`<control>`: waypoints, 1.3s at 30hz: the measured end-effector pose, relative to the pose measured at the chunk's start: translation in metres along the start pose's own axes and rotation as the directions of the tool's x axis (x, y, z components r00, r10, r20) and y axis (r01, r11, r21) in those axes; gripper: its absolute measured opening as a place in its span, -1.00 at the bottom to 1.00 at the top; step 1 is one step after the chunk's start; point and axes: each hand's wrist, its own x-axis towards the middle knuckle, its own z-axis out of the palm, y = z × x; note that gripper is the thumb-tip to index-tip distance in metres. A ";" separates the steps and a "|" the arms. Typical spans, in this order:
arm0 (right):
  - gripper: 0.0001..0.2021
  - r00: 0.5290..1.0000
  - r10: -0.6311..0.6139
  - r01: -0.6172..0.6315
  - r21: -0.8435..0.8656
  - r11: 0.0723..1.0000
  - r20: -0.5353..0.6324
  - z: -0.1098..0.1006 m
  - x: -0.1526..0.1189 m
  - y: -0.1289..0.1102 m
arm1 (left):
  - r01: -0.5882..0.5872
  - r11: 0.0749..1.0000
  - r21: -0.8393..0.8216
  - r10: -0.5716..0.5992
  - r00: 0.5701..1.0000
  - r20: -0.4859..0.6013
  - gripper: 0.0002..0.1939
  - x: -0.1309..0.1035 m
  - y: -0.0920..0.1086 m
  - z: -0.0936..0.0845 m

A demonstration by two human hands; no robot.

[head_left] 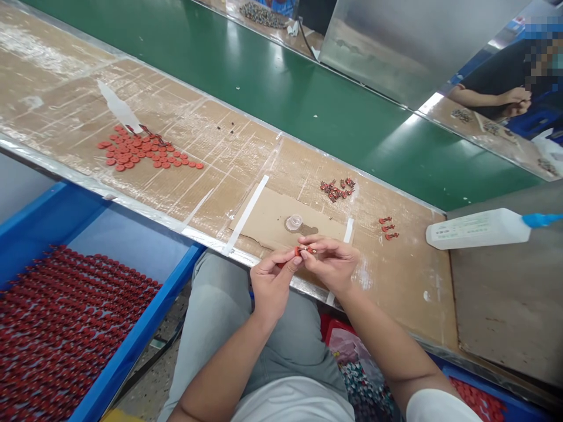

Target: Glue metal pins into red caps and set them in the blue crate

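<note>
Both hands meet over the table's front edge. My left hand (273, 281) pinches a small red disc-like piece (298, 251) between thumb and fingertips. From the right, my right hand (333, 264) closes on the slim dark-and-red figure part (311, 250) that touches the disc. Just beyond the fingers, a small clear round cup (293, 223) rests on a cardboard sheet (268, 214), beside a dark wet-looking patch. A cluster of small red and dark figures (336, 190) lies behind it. Three more figures (387, 228) are lined up to the right.
Red discs (132, 149) are heaped at the left under a white strip (118, 108). A white bottle with blue nozzle (479, 229) lies at the right. A blue tray (176, 281) of red pieces is at lower left. Behind runs a green belt (264, 76); a person's hands (516, 102) show beyond.
</note>
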 end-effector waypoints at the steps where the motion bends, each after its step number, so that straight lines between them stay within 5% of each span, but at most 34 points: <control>1: -0.85 1.000 -0.004 0.004 0.007 1.000 0.001 0.000 0.000 0.000 | -0.001 1.000 0.009 0.001 1.000 0.003 -0.87 0.000 0.000 0.000; 14: -0.64 0.987 0.157 -0.156 0.017 0.988 -0.038 0.002 -0.013 0.012 | -0.005 0.999 0.043 0.010 0.994 -0.105 -0.84 0.000 0.000 0.000; 24: -0.68 0.992 0.126 -0.127 -0.028 0.992 -0.013 0.002 -0.013 0.011 | 0.049 0.999 0.000 -0.049 0.992 -0.120 -0.83 0.002 -0.002 -0.001; 39: -0.75 0.980 0.200 -0.200 0.062 0.978 -0.008 0.001 -0.012 0.005 | -0.075 0.995 0.068 0.080 0.994 -0.074 -0.85 0.002 -0.005 -0.002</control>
